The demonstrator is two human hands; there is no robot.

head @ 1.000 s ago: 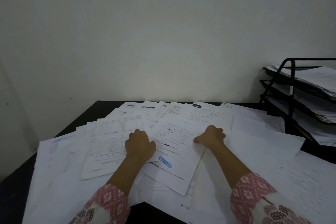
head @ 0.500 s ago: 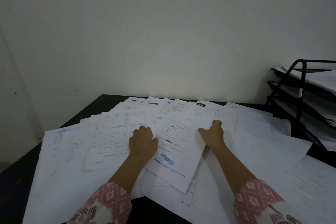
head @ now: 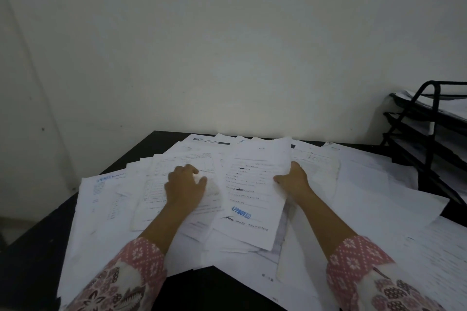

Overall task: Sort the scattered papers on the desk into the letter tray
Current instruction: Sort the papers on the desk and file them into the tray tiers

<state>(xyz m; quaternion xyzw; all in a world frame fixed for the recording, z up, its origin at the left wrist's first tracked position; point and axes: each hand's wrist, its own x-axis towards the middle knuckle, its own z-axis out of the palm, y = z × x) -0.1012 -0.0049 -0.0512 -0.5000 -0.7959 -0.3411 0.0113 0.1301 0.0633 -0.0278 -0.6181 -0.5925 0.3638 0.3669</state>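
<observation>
Scattered white papers [head: 374, 199] cover most of the black desk [head: 35, 255]. A sheet stamped APPROVED in blue [head: 252, 192] lies in the middle, its right edge lifted off the pile. My right hand [head: 294, 180] pinches that right edge, thumb on top. My left hand [head: 185, 185] rests on a form with a printed table [head: 161, 179] to the left, fingers bent over it. The black three-tier letter tray [head: 429, 118] stands at the right edge of the desk, with papers in its tiers.
A plain pale wall rises behind the desk. A sheet with a blue heading [head: 101, 189] lies at the far left of the pile. The desk's front edge shows dark between my two patterned sleeves [head: 209, 288].
My right hand has taken hold of the APPROVED sheet's right edge and raised it off the pile. My left hand has slid a little left on the form.
</observation>
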